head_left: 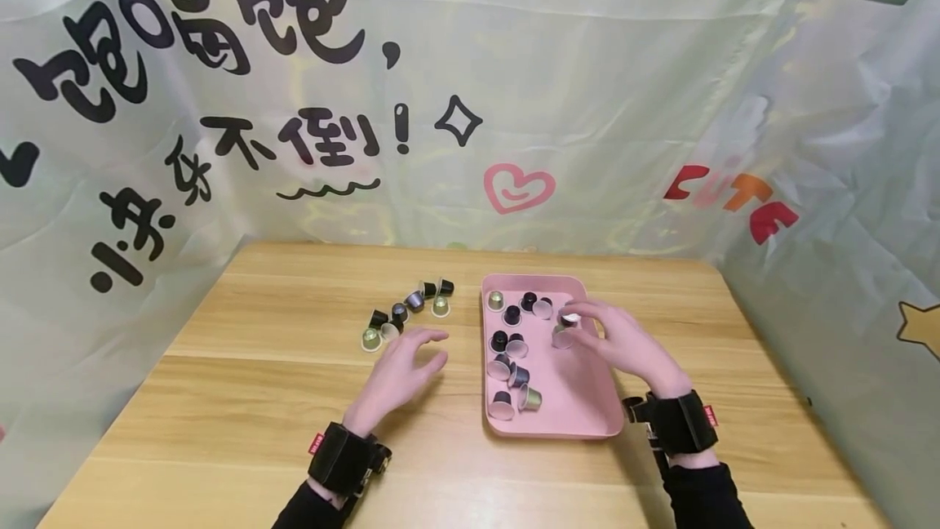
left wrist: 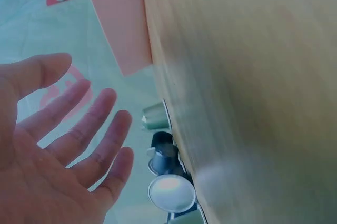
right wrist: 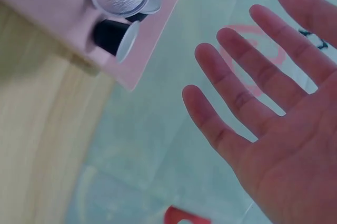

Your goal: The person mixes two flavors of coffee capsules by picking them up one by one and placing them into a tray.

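1. The pink tray [head_left: 580, 402] sits on the wooden table [head_left: 242, 406], holding about a dozen capsules, mostly along its left side
2. The right hand [head_left: 624, 341] hovers above the tray's right side, fingers extended and spread, gripping nothing; the right wrist view shows a bare palm
3. Near its fingertips, toward the tray's right side, are a pale-lidded capsule [head_left: 562, 338] and a dark capsule [right wrist: 107, 37] tipped over; the right wrist view shows the fingers apart from both
4. The left hand [head_left: 400, 370] is over the table to the left of the tray, its fingers loosely spread and its grip likewise empty
5. Just past that hand, left of the tray, lies a loose cluster including a green capsule [head_left: 370, 338], a bluish capsule [head_left: 414, 301] and a black capsule [head_left: 445, 287]
6. At the tray's near left part, a tilted green-sided capsule [head_left: 532, 398] lies beside a purplish capsule [head_left: 519, 375]
7. Behind the tray hangs a pale cloth [head_left: 587, 88] printed with a pink heart [head_left: 544, 183]
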The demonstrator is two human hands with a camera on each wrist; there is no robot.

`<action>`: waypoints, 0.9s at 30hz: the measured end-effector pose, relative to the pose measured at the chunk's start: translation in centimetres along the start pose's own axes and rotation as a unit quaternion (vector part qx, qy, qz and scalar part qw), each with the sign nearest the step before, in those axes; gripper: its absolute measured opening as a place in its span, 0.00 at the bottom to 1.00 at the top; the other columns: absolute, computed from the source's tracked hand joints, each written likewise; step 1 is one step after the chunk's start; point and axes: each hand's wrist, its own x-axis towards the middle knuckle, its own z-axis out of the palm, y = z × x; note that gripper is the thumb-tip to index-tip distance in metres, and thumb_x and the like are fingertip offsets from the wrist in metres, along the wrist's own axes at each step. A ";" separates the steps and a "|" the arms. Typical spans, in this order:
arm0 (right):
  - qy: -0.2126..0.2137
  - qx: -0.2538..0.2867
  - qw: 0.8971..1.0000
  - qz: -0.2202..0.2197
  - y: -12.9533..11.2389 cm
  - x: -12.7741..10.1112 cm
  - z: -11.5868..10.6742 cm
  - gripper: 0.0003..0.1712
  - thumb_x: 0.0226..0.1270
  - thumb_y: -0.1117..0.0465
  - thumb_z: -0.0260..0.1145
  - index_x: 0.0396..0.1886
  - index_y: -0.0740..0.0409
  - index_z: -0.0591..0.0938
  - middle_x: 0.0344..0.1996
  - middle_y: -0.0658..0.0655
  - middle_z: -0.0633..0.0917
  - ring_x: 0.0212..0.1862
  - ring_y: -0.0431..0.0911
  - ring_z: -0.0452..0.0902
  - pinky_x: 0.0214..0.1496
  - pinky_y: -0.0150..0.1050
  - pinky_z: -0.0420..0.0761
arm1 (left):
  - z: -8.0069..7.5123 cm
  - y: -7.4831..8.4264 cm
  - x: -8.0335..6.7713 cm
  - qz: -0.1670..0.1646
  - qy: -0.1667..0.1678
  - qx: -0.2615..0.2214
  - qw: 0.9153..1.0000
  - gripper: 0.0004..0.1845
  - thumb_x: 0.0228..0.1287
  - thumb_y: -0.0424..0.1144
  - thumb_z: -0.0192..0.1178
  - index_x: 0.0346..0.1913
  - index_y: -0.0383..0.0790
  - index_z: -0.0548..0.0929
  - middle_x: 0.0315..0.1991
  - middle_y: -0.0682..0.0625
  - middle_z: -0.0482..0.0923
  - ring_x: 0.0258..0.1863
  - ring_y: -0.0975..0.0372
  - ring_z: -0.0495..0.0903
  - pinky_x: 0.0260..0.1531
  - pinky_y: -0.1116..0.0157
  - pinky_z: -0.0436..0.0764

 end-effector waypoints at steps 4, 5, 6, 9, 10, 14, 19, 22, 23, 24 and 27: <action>-0.030 -0.001 0.999 -0.020 -0.8 1.1 -0.2 0.19 0.69 0.64 0.66 0.59 0.60 0.82 0.55 0.62 0.86 0.41 0.48 0.83 0.54 0.54 0.82 | -0.3 -0.3 0.0 -0.017 -0.006 0.008 1.000 0.20 0.66 0.40 0.64 0.60 0.40 0.81 0.62 0.41 0.81 0.64 0.46 0.77 0.67 0.41 0.71; -0.039 0.004 0.999 -0.022 -1.0 1.4 -0.3 0.19 0.69 0.64 0.66 0.59 0.60 0.82 0.56 0.62 0.85 0.37 0.44 0.83 0.50 0.49 0.83 | -0.4 -0.4 0.0 -0.020 -0.006 0.011 1.000 0.20 0.66 0.40 0.64 0.60 0.41 0.81 0.62 0.41 0.81 0.64 0.46 0.77 0.67 0.40 0.70; -0.048 0.011 0.999 -0.023 -1.2 1.7 -0.3 0.19 0.69 0.64 0.66 0.59 0.60 0.81 0.56 0.62 0.85 0.33 0.40 0.82 0.47 0.45 0.84 | -0.4 -0.4 0.0 -0.022 -0.006 0.013 1.000 0.20 0.66 0.40 0.64 0.60 0.41 0.81 0.62 0.41 0.81 0.64 0.45 0.77 0.67 0.39 0.70; -0.059 0.008 0.997 -0.038 -1.6 2.6 -0.3 0.18 0.71 0.64 0.65 0.59 0.60 0.81 0.57 0.62 0.84 0.34 0.38 0.84 0.44 0.41 0.84 | -0.6 -0.5 0.0 -0.025 -0.008 0.014 1.000 0.21 0.66 0.40 0.64 0.61 0.41 0.81 0.63 0.41 0.80 0.65 0.45 0.76 0.68 0.38 0.68; -0.059 0.005 0.997 -0.046 -1.8 2.9 -0.3 0.18 0.71 0.64 0.65 0.59 0.60 0.81 0.57 0.62 0.84 0.40 0.41 0.86 0.48 0.42 0.84 | -0.7 -0.5 0.0 -0.026 -0.008 0.013 1.000 0.21 0.66 0.41 0.64 0.61 0.41 0.81 0.63 0.41 0.80 0.65 0.44 0.76 0.68 0.37 0.68; -0.052 -0.018 0.996 -0.073 -2.5 4.2 -0.1 0.19 0.71 0.63 0.64 0.59 0.61 0.81 0.58 0.61 0.84 0.60 0.54 0.81 0.61 0.52 0.80 | -0.7 -0.5 -0.1 -0.027 -0.012 0.017 0.999 0.21 0.66 0.42 0.64 0.61 0.41 0.81 0.63 0.42 0.80 0.66 0.44 0.75 0.69 0.37 0.67; -0.059 -0.038 0.995 -0.075 -3.6 5.9 0.3 0.22 0.71 0.61 0.65 0.64 0.55 0.80 0.57 0.58 0.86 0.59 0.53 0.82 0.62 0.52 0.80 | -0.8 -0.6 -0.1 -0.022 -0.011 0.020 0.999 0.21 0.66 0.41 0.64 0.61 0.40 0.81 0.62 0.41 0.81 0.65 0.44 0.76 0.68 0.37 0.67; -0.066 -0.052 0.993 -0.080 -4.2 6.9 0.6 0.24 0.71 0.60 0.65 0.66 0.51 0.79 0.58 0.57 0.86 0.58 0.52 0.83 0.59 0.50 0.82 | -0.8 -0.6 -0.1 -0.027 -0.009 0.018 0.999 0.22 0.66 0.41 0.64 0.61 0.41 0.80 0.62 0.41 0.80 0.65 0.45 0.76 0.69 0.37 0.67; -0.071 -0.050 0.993 -0.084 -4.4 7.2 0.7 0.24 0.71 0.61 0.64 0.67 0.51 0.78 0.59 0.57 0.86 0.57 0.52 0.84 0.58 0.50 0.82 | -0.8 -0.6 -0.1 -0.028 -0.009 0.018 0.999 0.22 0.66 0.41 0.64 0.61 0.40 0.80 0.62 0.41 0.80 0.65 0.45 0.76 0.69 0.37 0.67; -0.076 -0.047 0.992 -0.090 -4.5 7.6 0.9 0.24 0.72 0.61 0.64 0.67 0.52 0.78 0.59 0.58 0.85 0.58 0.53 0.83 0.59 0.50 0.82 | -0.8 -0.6 -0.1 -0.028 -0.009 0.018 0.999 0.22 0.66 0.41 0.64 0.61 0.40 0.80 0.62 0.41 0.81 0.65 0.45 0.77 0.69 0.37 0.67; -0.094 -0.035 0.990 -0.100 -4.9 8.6 1.5 0.22 0.73 0.63 0.62 0.66 0.56 0.78 0.60 0.61 0.84 0.59 0.56 0.83 0.60 0.50 0.82 | -0.9 -0.5 -0.1 -0.029 -0.008 0.018 0.999 0.21 0.66 0.41 0.64 0.61 0.40 0.80 0.62 0.41 0.81 0.64 0.45 0.77 0.69 0.37 0.67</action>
